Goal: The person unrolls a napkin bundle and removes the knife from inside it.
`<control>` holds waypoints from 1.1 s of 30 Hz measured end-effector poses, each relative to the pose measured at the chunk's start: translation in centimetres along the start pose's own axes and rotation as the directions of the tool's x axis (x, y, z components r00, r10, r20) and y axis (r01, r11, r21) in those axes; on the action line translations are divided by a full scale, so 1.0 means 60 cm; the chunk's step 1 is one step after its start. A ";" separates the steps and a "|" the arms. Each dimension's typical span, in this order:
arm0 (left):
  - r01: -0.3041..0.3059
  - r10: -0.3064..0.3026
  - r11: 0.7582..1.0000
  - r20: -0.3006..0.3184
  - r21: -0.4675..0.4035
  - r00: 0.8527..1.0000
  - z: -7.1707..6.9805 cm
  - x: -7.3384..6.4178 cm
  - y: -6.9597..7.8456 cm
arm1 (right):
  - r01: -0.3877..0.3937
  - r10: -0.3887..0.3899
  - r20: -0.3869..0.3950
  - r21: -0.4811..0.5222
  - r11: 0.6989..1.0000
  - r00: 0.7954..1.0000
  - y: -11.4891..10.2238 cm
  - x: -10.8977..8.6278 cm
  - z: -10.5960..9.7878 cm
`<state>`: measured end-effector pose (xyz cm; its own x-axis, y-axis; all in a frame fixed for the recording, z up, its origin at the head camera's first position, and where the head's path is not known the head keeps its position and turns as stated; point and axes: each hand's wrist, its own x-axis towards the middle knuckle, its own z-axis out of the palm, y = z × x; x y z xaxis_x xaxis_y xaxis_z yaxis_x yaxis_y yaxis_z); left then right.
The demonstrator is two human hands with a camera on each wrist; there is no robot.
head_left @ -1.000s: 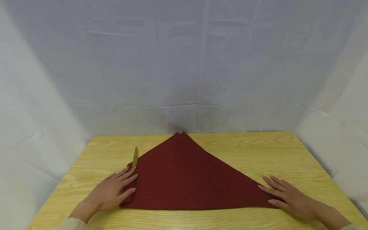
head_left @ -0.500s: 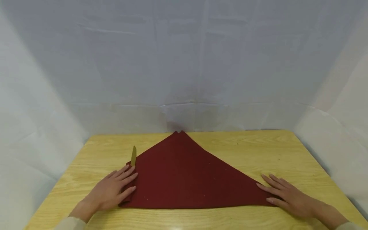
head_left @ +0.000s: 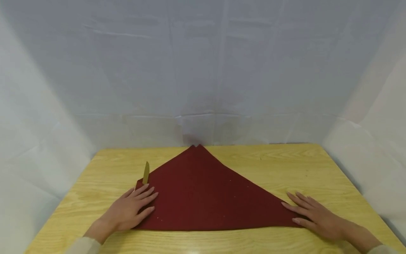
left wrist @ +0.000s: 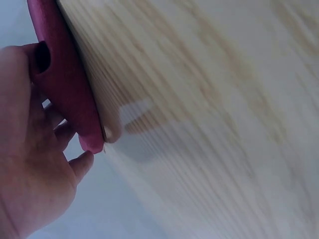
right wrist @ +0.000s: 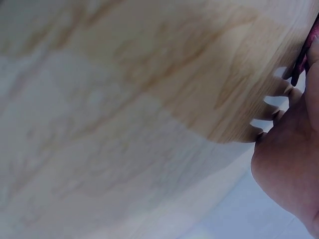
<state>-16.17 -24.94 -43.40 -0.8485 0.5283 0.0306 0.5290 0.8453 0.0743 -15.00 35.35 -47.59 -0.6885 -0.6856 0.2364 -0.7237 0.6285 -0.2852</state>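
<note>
One dark red cloth lies on one wooden desk, folded into a wide, low triangle with its long straight edge nearest the person. Two small peaks stand side by side at its far corner, near the desk's back edge, and a few tiny pale specks dot its surface.

Two hands rest on it, one at each end. The left hand lies over the left end, its fingers spread and fairly straight; the left wrist view shows one dark hollow in a fold of the cloth beside this hand. The right hand rests at the narrow right end, fingers also spread and straight, some on the cloth and the others on the bare wood beyond it.

One pointed gold-brown strip sticks out past the left fingertips along the cloth's left edge; what it is, I cannot tell. Two pale sleeves show at the wrists. White sheeting rises on three sides.
</note>
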 end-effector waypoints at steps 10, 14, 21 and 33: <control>0.024 -0.024 1.000 -0.016 -0.006 1.000 0.004 -0.016 -0.013 | 0.001 -0.001 0.008 0.004 1.000 1.000 0.001 0.001 0.002; 0.023 -0.022 1.000 -0.052 0.015 0.998 0.002 -0.023 -0.019 | -0.004 0.004 0.005 0.019 1.000 1.000 0.001 0.002 0.002; 0.016 -0.010 0.998 -0.099 0.055 0.995 0.001 -0.039 -0.030 | 0.000 0.000 0.000 0.050 0.999 1.000 0.002 0.000 0.006; 0.068 -0.064 0.998 -0.124 0.020 0.990 -0.005 -0.073 -0.055 | -0.001 0.002 -0.016 0.058 0.998 1.000 0.001 -0.001 0.004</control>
<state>-14.19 -30.05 -43.49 -0.8759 0.4588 0.1492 0.4707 0.8805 0.0560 -14.99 35.33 -47.86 -0.6909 -0.6782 0.2504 -0.7187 0.6070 -0.3391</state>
